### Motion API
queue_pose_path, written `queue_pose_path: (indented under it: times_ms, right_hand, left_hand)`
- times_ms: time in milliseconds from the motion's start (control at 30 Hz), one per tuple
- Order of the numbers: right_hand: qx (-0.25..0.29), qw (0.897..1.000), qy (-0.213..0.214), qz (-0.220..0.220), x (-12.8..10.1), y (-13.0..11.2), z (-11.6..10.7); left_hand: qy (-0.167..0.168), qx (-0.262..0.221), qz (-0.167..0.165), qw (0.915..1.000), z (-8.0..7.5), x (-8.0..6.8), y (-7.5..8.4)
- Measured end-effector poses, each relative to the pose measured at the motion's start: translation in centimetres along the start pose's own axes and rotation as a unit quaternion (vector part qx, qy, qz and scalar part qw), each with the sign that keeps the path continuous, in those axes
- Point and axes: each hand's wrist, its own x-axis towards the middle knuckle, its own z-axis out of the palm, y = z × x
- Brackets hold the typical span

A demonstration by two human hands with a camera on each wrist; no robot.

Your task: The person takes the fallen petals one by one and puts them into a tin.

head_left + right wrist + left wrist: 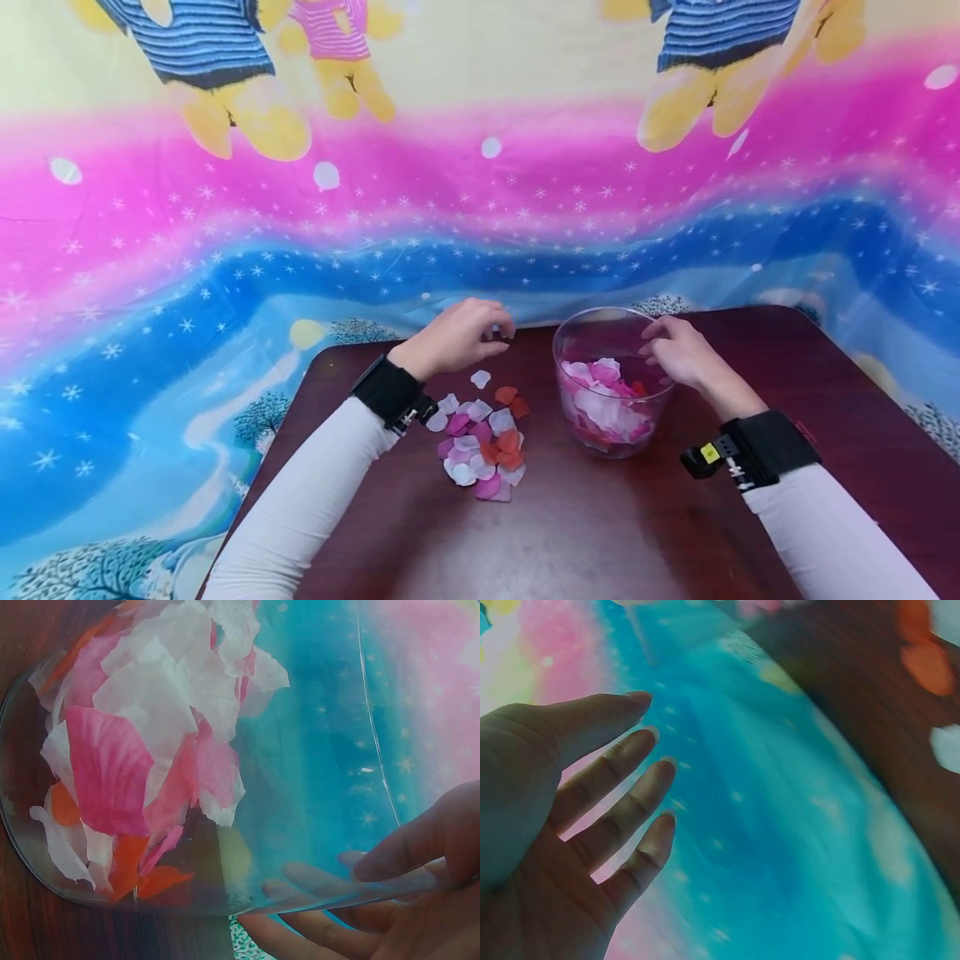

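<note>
A clear bowl stands upright on the table, partly filled with pink, white and red flower petals. My right hand grips it by the rim on the right side. Seen from the right wrist, the thumb lies at the rim, and some fingers show through the clear wall. My left hand hovers near the table's far edge, left of the bowl. Its fingers are slightly bent and spread, with nothing held. Closer to me than that hand lies a loose pile of petals.
The dark wooden table has rounded far corners. A colourful printed cloth hangs close behind it and around its sides. One white petal lies slightly apart from the pile, towards the far edge.
</note>
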Motion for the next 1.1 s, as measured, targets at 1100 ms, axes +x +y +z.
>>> queue_pose_path:
  times_ms: [1100]
  right_hand:
    - [-0.005, 1.000, 0.004, -0.014, -0.2, 0.1, 0.4]
  left_hand:
    - [-0.106, -0.023, -0.201, 0.9736, 10.9, -1.0, -9.1]
